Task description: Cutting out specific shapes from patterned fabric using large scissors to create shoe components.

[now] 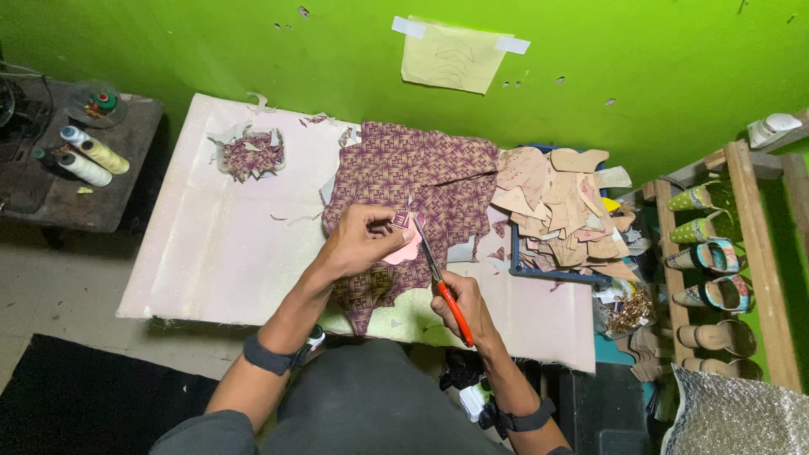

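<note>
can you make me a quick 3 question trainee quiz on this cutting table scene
1. True or false: the right hand holds orange-handled scissors.
2. What does the left hand pinch? A) a thread spool B) a pink piece with patterned fabric C) a shoe
3. Fill in: the tan cut-out pieces lie piled in a blue ____.

Key: 1 true; 2 B; 3 tray.

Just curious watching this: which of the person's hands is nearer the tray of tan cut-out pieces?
The right. The right hand, holding orange scissors, sits just below-left of the tray; the left hand is farther left, over the patterned fabric.
</note>
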